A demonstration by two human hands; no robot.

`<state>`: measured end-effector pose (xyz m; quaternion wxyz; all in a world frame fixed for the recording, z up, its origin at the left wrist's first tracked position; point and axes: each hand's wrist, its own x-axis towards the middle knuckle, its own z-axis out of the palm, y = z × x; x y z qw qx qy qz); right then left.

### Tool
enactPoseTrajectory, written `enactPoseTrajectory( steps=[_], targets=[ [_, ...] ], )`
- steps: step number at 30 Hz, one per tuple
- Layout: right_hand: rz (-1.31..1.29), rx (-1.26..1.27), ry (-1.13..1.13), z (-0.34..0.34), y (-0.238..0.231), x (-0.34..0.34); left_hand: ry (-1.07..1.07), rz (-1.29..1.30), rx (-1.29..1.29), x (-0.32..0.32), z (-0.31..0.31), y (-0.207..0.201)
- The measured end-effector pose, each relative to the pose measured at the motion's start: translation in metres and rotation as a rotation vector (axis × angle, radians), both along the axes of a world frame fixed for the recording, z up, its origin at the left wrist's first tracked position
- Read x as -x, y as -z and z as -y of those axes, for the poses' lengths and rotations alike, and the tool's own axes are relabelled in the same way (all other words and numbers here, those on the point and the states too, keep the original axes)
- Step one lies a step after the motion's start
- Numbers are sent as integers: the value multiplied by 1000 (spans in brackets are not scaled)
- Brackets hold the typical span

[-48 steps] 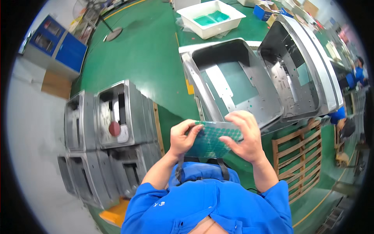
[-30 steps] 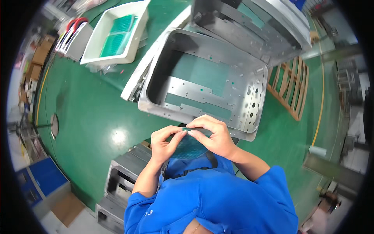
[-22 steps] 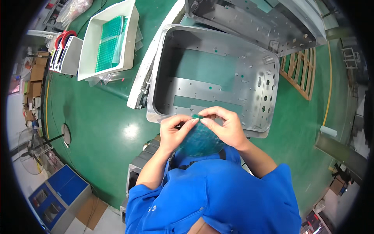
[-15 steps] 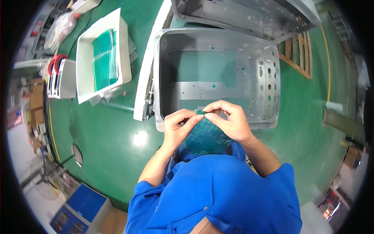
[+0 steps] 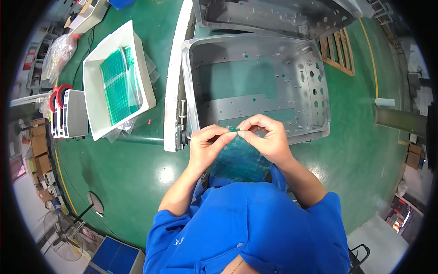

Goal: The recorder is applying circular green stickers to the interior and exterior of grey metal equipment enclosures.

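Observation:
Below the near edge of a grey metal housing (image 5: 318,68), I hold up a translucent green sheet (image 5: 241,160) patterned with round dots. My left hand (image 5: 206,145) pinches its top edge between thumb and index finger. Right beside it, my right hand (image 5: 270,140) also pinches there, thumb and fingertip nearly touching the left ones. A small green bit shows at the meeting fingertips, too small to name. The sheet hangs down in front of my blue shirt. Inside the housing are drilled holes, and a few small green dots sit on its surfaces.
A second metal housing (image 5: 273,18) stands tilted behind the first. Along the left side runs a white beam (image 5: 174,91). Farther left, a white bin (image 5: 149,93) holds green dotted sheets (image 5: 114,82), beside a grey-white box (image 5: 75,112). A wooden pallet (image 5: 338,57) lies at the right.
The view has shifted and turned slightly, so the surroundings sit differently. Both hands keep their pinch on the sheet's top edge, with only slight finger movement.

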<state>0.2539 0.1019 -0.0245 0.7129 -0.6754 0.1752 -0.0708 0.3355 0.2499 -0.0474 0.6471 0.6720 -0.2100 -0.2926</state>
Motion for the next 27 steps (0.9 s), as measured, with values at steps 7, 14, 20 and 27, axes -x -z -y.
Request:
enactPoseTrajectory(
  steps=[7, 14, 20, 27],
  targets=[
    [-51, 153, -80, -13, 6, -19, -78, -16, -36, -10, -15, 6],
    [-87, 128, -124, 4, 54, -97, -218, 156, -138, -17, -35, 27],
    [-311, 488, -358, 31, 177, -178, 36, 586, 48, -6, -28, 51],
    [-472, 770, -483, 24, 185, -202, 98, 651, 34, -2, -28, 65]
  ],
)
